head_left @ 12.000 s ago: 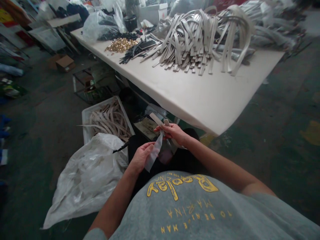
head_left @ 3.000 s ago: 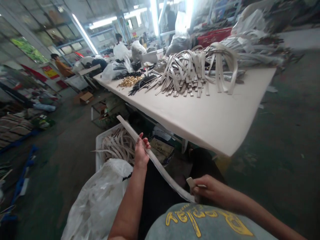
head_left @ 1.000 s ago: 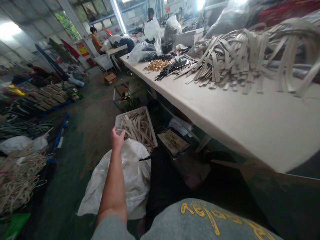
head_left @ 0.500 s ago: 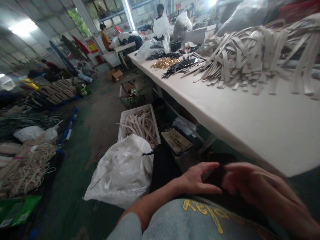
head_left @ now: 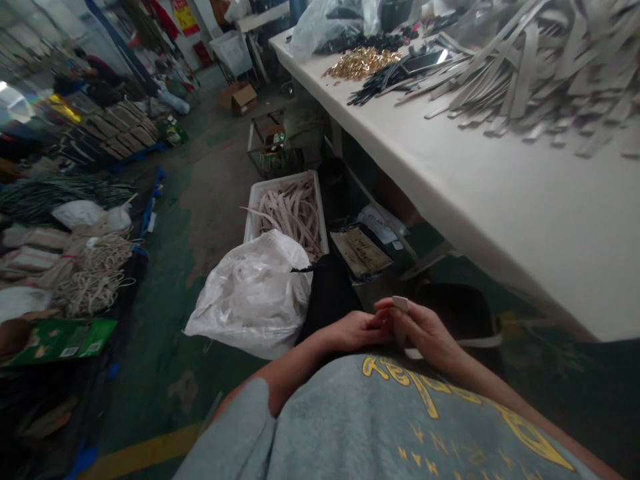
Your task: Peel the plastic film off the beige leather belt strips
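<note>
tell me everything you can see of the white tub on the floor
The white tub is a shallow, open, roughly rectangular container, apparently plastic, with a pale rim and rounded corners. It stands upright on the floor, near the table. A loose tangle of long, flat, beige strips fills it, one thin end poking out over its left side. The crumpled white sack hides its near end; whether they touch, I can't tell. Its base is not visible.
</note>
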### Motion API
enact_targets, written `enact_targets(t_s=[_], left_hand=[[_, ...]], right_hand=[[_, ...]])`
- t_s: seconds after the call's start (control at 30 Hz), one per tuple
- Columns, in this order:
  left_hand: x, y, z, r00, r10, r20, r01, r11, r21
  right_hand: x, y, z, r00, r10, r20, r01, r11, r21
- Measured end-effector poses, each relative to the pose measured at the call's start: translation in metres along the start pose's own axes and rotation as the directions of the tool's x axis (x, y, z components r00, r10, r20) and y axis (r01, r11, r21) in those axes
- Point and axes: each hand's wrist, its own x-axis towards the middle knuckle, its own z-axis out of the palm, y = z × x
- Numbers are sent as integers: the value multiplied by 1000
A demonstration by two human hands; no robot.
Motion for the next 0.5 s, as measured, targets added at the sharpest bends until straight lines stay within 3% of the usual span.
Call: enact_targets(t_s=[0.03,0.07,0.13,0.23,0.27,0.3,0.37,0.43,0.5], left_hand=[[-8,3,-21,998,-43,49,35,988,152],[-16,5,-46,998,-67,-23,71,942,328],[-35,8,-99,965,-34,-261,163,857,488],[-64,-3,-175,812,76,-579,369,701,610],[-74,-10,-194,757,107,-645,484,572,663],[-83,-18,-210,730,94,-677,575,453,682],[-97,-34,-230,721,0,-693,668,269,694],[-106,-47,-237,734,-105,-671,674,231,701],[-109,-54,-236,741,-123,-660,667,243,704]], right_hand=[[0,7,-3,1000,27,-5,-27,1000,1],[0,14,-7,998,61,-11,-61,998,4],[-2,29,-13,989,145,-9,-145,989,19],[-5,49,-17,960,271,77,-274,961,33],[-5,55,-17,948,299,110,-305,952,33],[-6,59,-17,940,315,129,-321,946,33],[-4,64,-18,941,317,121,-323,946,31],[-2,66,-20,952,299,70,-301,953,25],[-2,67,-23,958,286,25,-287,958,15]])
